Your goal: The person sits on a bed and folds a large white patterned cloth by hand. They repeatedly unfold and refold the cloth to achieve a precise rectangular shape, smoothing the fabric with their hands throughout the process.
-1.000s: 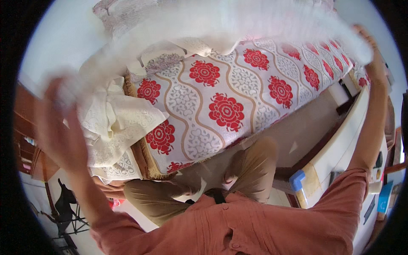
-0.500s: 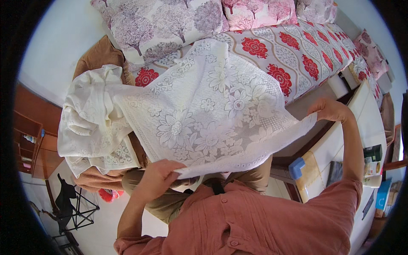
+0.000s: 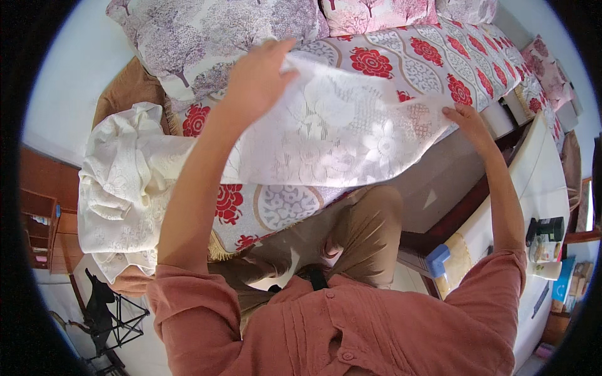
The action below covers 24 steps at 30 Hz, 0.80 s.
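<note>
A white lace cloth (image 3: 338,125) with a flower pattern is stretched between my hands over the sofa seat. My left hand (image 3: 260,78), reaching far forward near the big pillow, grips the cloth's corner between thumb and fingers. At the right, my right hand (image 3: 467,122) pinches the opposite end of the cloth. One straight edge hangs in the air above my knees, and the fabric looks doubled over and slightly blurred. To the left, a bunched cream lace cloth (image 3: 122,182) lies over the sofa arm, partly behind my left forearm.
The sofa's red-flowered cover (image 3: 370,62) runs away to the right, with a tree-print pillow (image 3: 188,44) and a pink cushion (image 3: 376,12) at its back. A pale table (image 3: 539,163) with a blue corner guard (image 3: 438,260) stands right. A black folding stool (image 3: 103,307) is at lower left.
My left hand has swung far forward from near my lap, carrying the near edge of the cloth up and over. My right hand has moved slightly forward. More seat cover shows below the cloth.
</note>
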Available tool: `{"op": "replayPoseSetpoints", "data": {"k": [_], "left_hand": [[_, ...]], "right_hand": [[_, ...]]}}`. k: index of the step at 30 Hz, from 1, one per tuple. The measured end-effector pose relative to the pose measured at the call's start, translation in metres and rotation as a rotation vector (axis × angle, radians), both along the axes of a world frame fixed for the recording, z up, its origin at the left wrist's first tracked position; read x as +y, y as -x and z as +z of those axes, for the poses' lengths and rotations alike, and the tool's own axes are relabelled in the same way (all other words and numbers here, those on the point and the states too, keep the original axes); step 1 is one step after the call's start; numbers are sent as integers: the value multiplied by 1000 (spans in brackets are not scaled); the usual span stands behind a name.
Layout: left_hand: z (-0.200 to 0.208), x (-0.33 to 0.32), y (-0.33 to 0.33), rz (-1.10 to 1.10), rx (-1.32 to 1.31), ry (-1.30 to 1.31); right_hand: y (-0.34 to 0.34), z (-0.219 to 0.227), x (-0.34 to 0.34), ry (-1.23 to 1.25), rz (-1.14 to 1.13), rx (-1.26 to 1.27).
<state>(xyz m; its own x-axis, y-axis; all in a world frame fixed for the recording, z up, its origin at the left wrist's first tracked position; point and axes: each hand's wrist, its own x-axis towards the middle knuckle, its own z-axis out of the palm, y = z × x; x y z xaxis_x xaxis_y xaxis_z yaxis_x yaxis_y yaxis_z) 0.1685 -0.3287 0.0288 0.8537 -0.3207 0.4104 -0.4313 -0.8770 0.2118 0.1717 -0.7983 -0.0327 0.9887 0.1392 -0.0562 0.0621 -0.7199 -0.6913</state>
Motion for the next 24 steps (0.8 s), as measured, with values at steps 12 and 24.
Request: {"op": "replayPoseSetpoints", "data": {"k": [12,24], "left_hand": [[38,-46,100,-212,532,669],[103,108,288,-254,-171,824]], "right_hand": [[69,89,211,-610,542,-153],[74,57,158,-623,579,-269]]}}
